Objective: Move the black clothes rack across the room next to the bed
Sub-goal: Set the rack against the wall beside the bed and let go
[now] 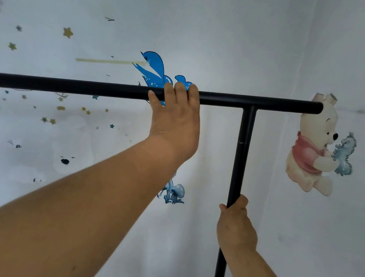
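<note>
The black clothes rack [66, 86] fills the view: a round top bar runs from the left edge to an end at the right, and one upright post drops from it to the bottom edge. My left hand [175, 118] is wrapped over the top bar near its middle, fingers curled across it. My right hand [235, 227] grips the upright post about halfway down. The rack's base and the bed are out of view. Nothing hangs on the bar.
A pale wall [217, 25] stands close behind the rack, with a corner to the right. Stickers cover it: a blue bird [154, 67], a bear [315, 144], several small stars [67, 32] and blue mushrooms [174, 193].
</note>
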`<state>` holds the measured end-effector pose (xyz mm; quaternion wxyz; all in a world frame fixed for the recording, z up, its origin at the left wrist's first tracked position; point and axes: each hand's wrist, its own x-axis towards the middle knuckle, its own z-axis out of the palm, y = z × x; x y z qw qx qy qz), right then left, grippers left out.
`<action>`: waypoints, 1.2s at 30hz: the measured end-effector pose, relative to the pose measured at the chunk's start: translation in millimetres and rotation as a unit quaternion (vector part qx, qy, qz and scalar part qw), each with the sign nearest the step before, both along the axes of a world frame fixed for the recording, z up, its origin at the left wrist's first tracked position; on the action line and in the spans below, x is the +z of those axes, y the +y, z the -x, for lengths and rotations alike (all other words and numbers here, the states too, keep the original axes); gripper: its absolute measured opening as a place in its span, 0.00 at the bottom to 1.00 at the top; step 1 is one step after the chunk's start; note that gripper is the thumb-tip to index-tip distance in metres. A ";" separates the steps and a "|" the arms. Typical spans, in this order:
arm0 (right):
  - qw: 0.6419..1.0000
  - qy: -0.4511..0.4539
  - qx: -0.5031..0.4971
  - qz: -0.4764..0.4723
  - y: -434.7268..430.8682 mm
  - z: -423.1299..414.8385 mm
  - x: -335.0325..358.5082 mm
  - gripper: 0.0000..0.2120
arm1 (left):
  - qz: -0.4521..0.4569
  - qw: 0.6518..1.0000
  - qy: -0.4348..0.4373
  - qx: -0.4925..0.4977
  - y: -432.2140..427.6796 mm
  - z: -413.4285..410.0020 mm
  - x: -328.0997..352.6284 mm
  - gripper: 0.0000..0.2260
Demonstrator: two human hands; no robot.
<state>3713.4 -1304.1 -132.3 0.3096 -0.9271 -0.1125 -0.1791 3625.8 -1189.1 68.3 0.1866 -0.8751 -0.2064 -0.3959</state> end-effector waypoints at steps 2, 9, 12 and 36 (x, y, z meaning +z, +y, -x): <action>0.998 0.018 0.019 -0.053 -4.9 1.0 -7.6 0.16 | -0.001 1.000 -0.001 -0.003 -2.8 2.4 -2.5 0.38; 0.996 0.007 0.038 -0.079 -11.8 17.4 -14.9 0.25 | 0.014 1.000 -0.004 -0.017 -6.8 16.2 -20.0 0.39; 0.997 0.001 0.035 -0.074 -8.0 34.5 -16.7 0.35 | 0.039 0.999 0.027 -0.007 -6.6 26.7 -41.9 0.38; 0.967 0.017 0.245 -0.076 230.8 311.7 -54.7 0.29 | 0.279 0.910 0.215 0.220 253.6 383.5 -185.1 0.23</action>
